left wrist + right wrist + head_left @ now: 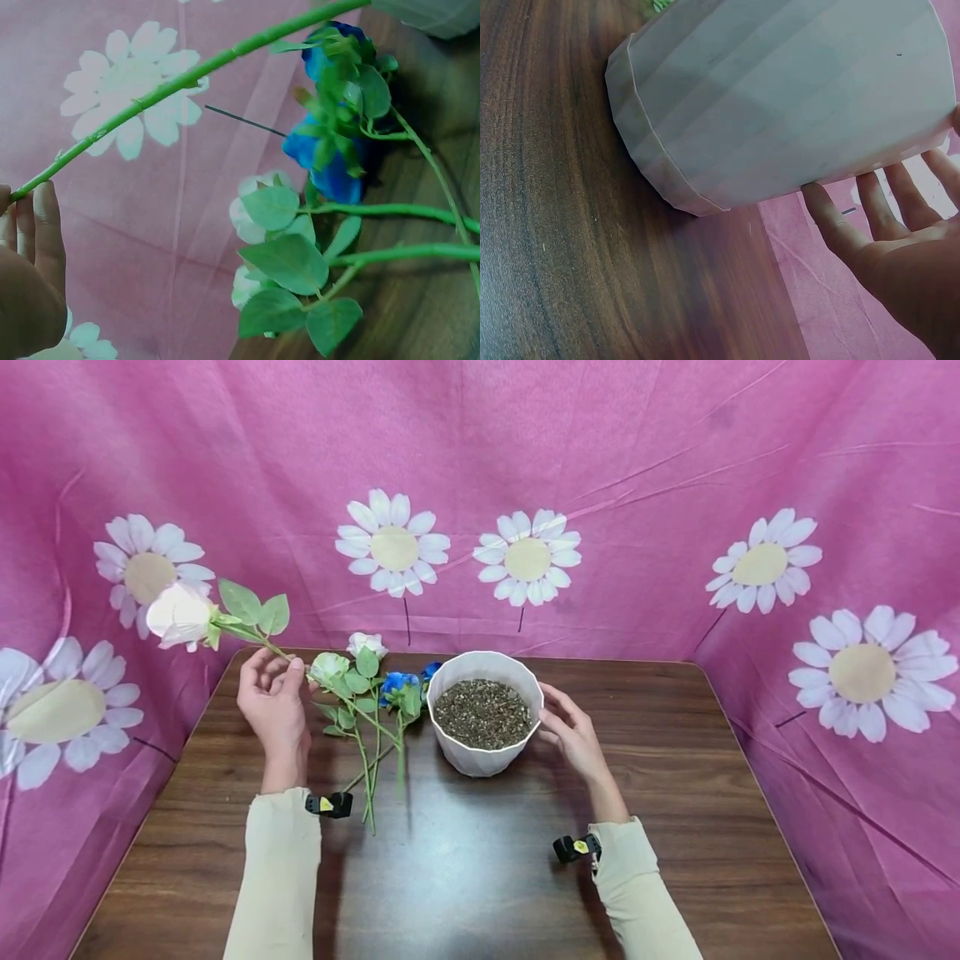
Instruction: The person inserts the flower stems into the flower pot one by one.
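My left hand (pixel 279 697) pinches the green stem of an artificial white rose (pixel 180 614) between thumb and fingers. Its bloom points to the upper left, and in the left wrist view the bare stem (pixel 172 86) runs from my fingers up towards the pot. On the table stands a white faceted flower pot (pixel 474 760) holding dark, grainy soil (pixel 483 714). Against the pot's right side rest the fingertips of my right hand (pixel 573 731), with the thumb near the rim. The right wrist view shows those fingers (pixel 829 217) extended along the pot wall.
Left of the pot lie more artificial flowers: a pale green-white rose (pixel 328 668), a white rose (pixel 366 645) and blue flowers (pixel 399 687), their stems crossing towards me. A pink cloth backdrop (pixel 637 460) with printed daisies encloses the brown wooden table (pixel 450 877).
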The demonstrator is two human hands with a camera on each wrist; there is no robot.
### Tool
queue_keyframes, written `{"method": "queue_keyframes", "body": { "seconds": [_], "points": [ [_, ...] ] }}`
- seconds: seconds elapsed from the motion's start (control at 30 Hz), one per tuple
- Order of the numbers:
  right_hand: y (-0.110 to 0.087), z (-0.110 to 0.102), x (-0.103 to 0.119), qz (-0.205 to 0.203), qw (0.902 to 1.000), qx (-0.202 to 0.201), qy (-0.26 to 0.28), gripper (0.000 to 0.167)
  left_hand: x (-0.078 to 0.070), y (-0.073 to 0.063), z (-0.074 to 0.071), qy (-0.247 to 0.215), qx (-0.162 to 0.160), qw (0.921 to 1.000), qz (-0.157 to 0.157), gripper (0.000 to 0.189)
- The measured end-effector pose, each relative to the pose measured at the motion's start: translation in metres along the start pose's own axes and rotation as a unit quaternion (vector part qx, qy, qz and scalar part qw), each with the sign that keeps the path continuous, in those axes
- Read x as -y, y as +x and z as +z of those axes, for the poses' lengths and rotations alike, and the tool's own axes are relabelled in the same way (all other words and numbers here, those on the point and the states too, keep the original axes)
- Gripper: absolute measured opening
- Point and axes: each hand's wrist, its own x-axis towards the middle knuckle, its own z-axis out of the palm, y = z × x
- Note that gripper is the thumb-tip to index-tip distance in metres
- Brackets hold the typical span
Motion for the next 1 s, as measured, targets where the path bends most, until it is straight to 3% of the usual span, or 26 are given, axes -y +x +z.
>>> {"method": "queue_keyframes", "body": {
  "seconds": [0.17,0.67,1.0],
  "points": [
    [0.001,0.000,0.000,-0.001,1.0000,0.000,0.001,0.051,-0.003,0.002,0.006,-0.028,-0.003,0.9996,0.005,0.033],
    [0.001,-0.001,-0.001,0.001,1.0000,0.003,0.005,0.052,-0.013,0.003,0.030,-0.083,0.003,0.9963,-0.021,0.029],
    [0.001,0.000,0.000,0.001,1.0000,0.002,0.007,0.052,-0.012,0.000,0.049,-0.077,0.022,0.9966,-0.018,0.025]
  ]
}}
